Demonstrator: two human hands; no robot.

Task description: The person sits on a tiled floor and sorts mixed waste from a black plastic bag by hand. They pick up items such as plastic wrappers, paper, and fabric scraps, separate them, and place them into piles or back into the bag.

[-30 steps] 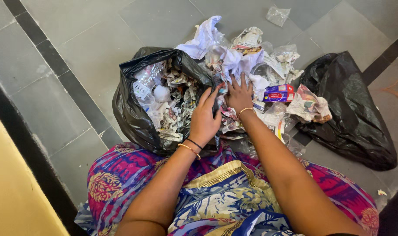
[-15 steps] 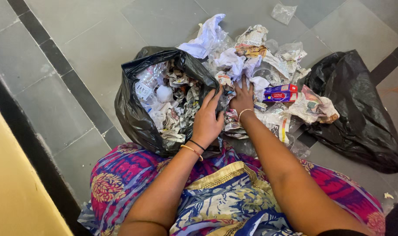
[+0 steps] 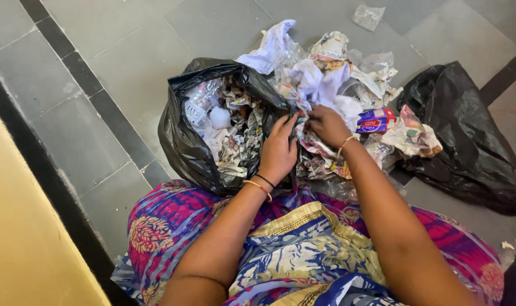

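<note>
My left hand [image 3: 279, 150] grips the right rim of an open black rubbish bag [image 3: 181, 144] on the floor. The bag holds crumpled newspaper [image 3: 241, 139], white tissue and a clear plastic bottle [image 3: 200, 102]. My right hand [image 3: 327, 124] is closed on crumpled paper scraps [image 3: 314, 144] at the near edge of a loose litter pile [image 3: 331, 79] just right of the bag. Both hands almost touch at the bag's rim.
A purple and red carton [image 3: 376, 120] lies in the pile beside a crumpled printed paper [image 3: 413, 136]. A second, flattened black bag [image 3: 470, 141] lies to the right. A clear plastic scrap [image 3: 368, 15] sits on the grey floor tiles. A yellow wall [image 3: 25, 243] runs along the left.
My right hand has pulled back from the pile toward the bag's rim, closing on paper scraps. My left hand stayed on the rim. The camera view shifted slightly.
</note>
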